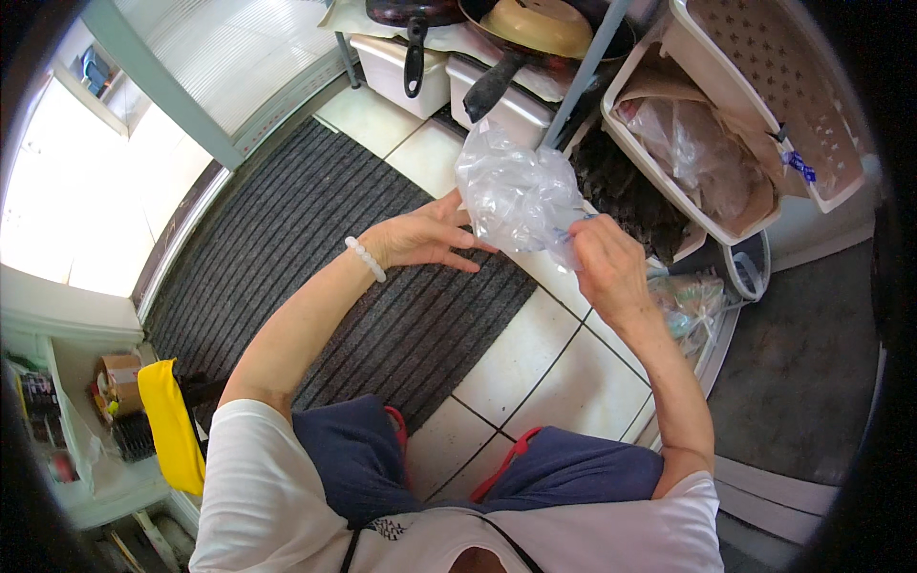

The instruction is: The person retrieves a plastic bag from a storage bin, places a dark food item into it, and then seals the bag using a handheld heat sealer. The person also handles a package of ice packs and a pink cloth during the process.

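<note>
A crumpled clear plastic bag [519, 190] hangs in front of me, above the edge of the floor mat. My right hand [609, 265] pinches its lower right edge between thumb and bent fingers. On the bag's left side, my left hand [430, 233] has its fingers spread, some partly behind the plastic; a pale bead bracelet [365, 259] circles that wrist. Whether the left fingertips touch the bag is hard to tell. Just beyond the right hand stands a beige plastic bin [688, 215] with its lid [788, 93] tipped up, holding a paper bag and clear plastic bags [688, 147].
A ribbed grey mat [286, 236] covers white floor tiles [566, 401]. Pans with black handles [494, 86] jut from a metal rack over white drawers [401, 71]. A filled plastic bag [688, 304] sits by the right step. Shelves and a yellow cloth-like item [170, 426] are at left.
</note>
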Demonstrator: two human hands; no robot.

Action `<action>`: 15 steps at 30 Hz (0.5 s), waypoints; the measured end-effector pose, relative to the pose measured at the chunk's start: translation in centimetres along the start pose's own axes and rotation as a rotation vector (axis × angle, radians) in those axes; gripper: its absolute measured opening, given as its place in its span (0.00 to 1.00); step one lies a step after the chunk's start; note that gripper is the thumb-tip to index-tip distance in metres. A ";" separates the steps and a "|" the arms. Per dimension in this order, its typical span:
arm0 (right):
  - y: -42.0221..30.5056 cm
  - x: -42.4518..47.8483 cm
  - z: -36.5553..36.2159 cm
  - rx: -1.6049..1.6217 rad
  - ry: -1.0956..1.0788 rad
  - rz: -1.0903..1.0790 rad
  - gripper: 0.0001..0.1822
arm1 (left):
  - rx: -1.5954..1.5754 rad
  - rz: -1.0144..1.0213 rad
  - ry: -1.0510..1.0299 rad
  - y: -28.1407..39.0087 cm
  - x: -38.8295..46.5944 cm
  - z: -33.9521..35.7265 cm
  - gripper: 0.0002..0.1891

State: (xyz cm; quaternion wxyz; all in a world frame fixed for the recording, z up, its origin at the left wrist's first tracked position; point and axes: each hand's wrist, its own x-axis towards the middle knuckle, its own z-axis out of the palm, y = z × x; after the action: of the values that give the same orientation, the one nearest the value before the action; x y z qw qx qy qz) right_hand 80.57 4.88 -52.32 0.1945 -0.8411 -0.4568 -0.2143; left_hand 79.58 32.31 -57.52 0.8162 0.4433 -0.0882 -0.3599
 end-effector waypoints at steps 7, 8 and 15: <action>-2.5 0.1 2.3 -0.085 -0.046 -0.166 0.06 | -0.065 0.243 0.307 -0.9 2.0 -0.4 0.27; -3.1 0.1 2.7 -0.075 -0.052 -0.178 0.06 | -0.052 0.325 0.365 -1.4 2.4 -0.5 0.19; -6.8 -3.8 6.1 0.099 -0.303 -0.153 0.07 | -0.387 0.317 0.497 -2.3 2.2 -5.2 0.14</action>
State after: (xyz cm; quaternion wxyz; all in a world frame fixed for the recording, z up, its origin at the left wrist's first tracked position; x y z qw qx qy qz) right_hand 74.05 8.88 -58.59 0.1476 -0.8160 -0.5537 -0.0766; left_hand 82.39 33.48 -62.76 0.9274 0.3351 0.1152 -0.1198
